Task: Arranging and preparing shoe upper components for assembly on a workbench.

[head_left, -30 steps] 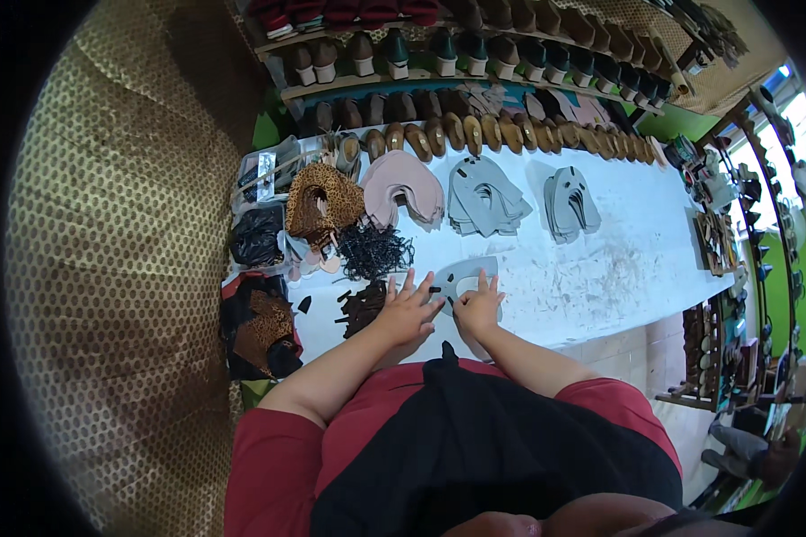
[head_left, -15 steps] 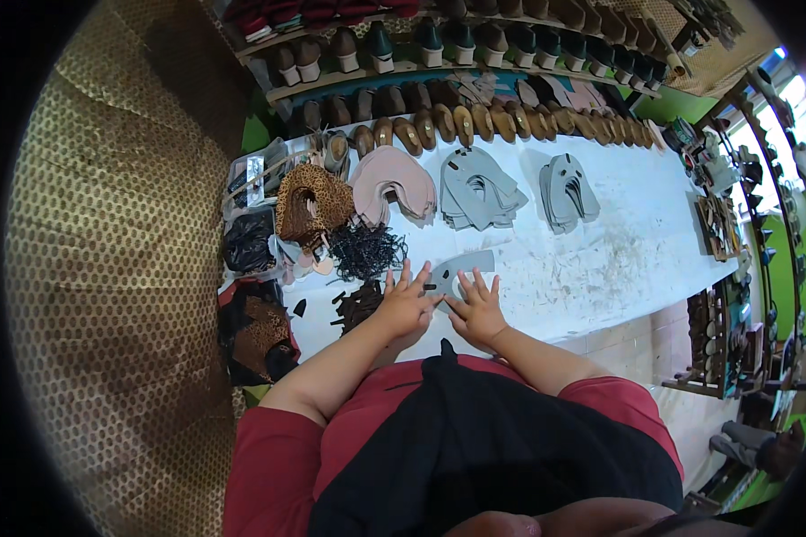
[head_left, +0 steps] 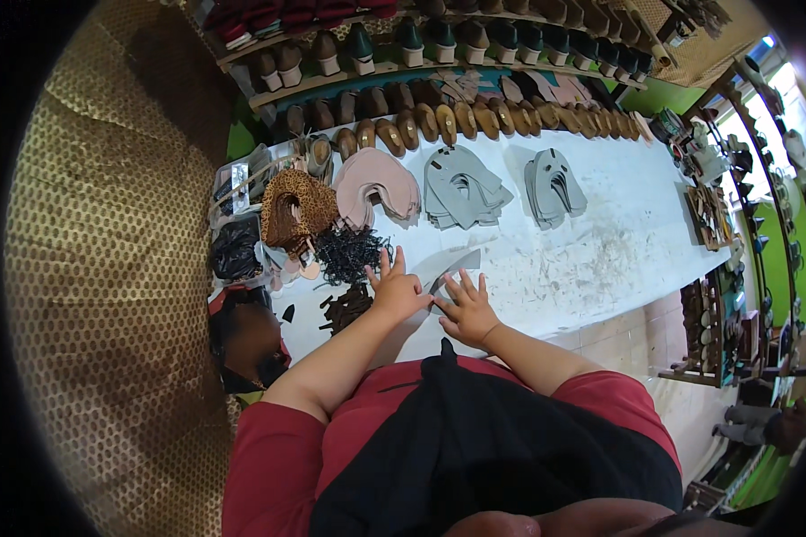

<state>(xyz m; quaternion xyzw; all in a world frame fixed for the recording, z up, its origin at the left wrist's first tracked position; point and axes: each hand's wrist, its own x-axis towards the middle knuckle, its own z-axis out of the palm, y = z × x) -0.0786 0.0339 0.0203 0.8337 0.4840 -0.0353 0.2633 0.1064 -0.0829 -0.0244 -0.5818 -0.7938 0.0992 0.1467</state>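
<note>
A grey shoe-upper piece (head_left: 461, 260) is tilted at the near side of the white table, partly behind my fingers. My left hand (head_left: 398, 293) pinches its near left edge between thumb and index finger, with the other fingers raised and spread. On the other side, my right hand (head_left: 468, 311) has its thumb and index finger at the same edge, close to the left fingertips, and its other fingers fanned out. The exact contact under the fingertips is hidden. Beside my left hand lie a tangle of black strips (head_left: 349, 254) and a pile of dark brown short strips (head_left: 346, 310).
Stacks of pink (head_left: 367, 174), grey (head_left: 448, 179) and darker grey uppers (head_left: 546, 192) lie beyond, beside leopard-print pieces (head_left: 282, 210). A row of brown shoe lasts (head_left: 448, 123) lines the back. A wooden tool box (head_left: 709, 217) stands right; a woven screen (head_left: 125, 268) rises left.
The grey piece has gone from lying flat to tilted, and its dark tabs no longer show. My left thumb and index finger have closed together. The whole view has shifted slightly.
</note>
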